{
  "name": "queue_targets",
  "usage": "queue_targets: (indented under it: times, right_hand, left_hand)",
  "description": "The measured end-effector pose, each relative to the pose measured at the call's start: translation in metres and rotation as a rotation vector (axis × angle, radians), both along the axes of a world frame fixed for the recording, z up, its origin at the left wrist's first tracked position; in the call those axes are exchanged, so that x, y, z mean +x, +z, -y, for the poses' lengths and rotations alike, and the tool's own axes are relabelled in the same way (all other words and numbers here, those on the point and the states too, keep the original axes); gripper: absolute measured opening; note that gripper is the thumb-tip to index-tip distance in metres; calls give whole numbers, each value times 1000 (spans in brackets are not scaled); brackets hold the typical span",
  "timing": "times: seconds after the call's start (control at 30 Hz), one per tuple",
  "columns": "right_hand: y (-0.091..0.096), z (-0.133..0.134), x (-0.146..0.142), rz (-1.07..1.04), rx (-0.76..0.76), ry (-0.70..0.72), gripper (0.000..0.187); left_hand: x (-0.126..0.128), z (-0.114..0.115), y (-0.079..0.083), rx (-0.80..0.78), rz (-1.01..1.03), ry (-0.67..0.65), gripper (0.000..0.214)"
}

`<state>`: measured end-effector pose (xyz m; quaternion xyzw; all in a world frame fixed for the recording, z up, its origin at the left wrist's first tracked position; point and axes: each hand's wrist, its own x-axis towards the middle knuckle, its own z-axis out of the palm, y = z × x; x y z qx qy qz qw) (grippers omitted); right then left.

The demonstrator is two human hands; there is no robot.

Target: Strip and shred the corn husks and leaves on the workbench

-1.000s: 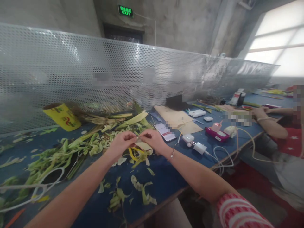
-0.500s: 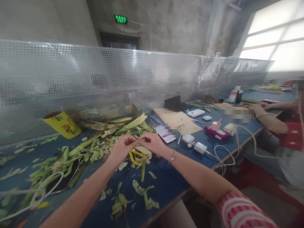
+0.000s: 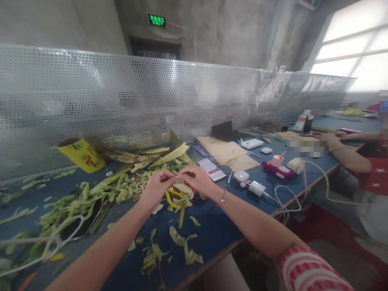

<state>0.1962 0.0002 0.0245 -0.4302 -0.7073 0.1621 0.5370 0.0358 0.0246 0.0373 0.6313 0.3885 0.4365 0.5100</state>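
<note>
My left hand (image 3: 157,188) and my right hand (image 3: 197,181) meet above the table, their thumbs and fingertips pinched together. A small pale piece of plant seems to be between them, though the fingers hide most of it. Directly below lie a yellow loop (image 3: 171,199) and a red curved part (image 3: 190,187), which look like scissors handles. A pale leaf strip (image 3: 183,188) and a green stalk (image 3: 181,216) rest among them. Closer to me, curled peelings (image 3: 189,250) are scattered on the blue tabletop (image 3: 218,220).
Left are heaped green trimmings (image 3: 121,188), a yellow cardboard tube (image 3: 81,155) and a white cable (image 3: 68,242). Brown paper (image 3: 222,149), a phone (image 3: 212,169), a white charger (image 3: 256,188) and a magenta power strip (image 3: 278,169) lie right. Beyond, another person's arm (image 3: 348,153) rests on the table.
The hands stay pinched together in nearly the same place, with small finger movements. More of the red curved part shows below the right hand. The view has shifted slightly.
</note>
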Motion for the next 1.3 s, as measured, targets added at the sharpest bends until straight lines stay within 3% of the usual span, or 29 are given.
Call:
queue_targets:
  times: [0.1,0.27,0.47,0.67,0.83,1.0,1.1,1.17,1.3]
  right_hand:
    - [-1,-1,0,-38,-40,-10,10]
    - [2,2,0,48,70,-18,8]
    - [-2,2,0,166,197,52,12]
    - [-5,-2,3,341,235,96,14]
    - [-5,-6,2,336,233,102,13]
    - [3,-5,5,163,104,27,16]
    - [1,-11,17,205,21,-152,19]
    - [-6,-17,26,433,-73,-234,16]
    - [-23,-25,32,822,-275,-172,21]
  left_hand:
    - [0,1,1,-20,17,-12,32]
    - [-1,3,6,-106,13,-80,30]
    - [-6,-4,7,-119,-105,-116,32]
    - [-10,-4,24,-141,-283,-176,35]
    - [-7,-3,29,31,-452,-183,32]
    - [-12,-6,29,217,-560,-45,22]
    - [-22,-16,30,136,-423,20,25]
    - [-29,-25,31,60,-258,77,27]
    - [-39,-43,33,-64,77,249,38]
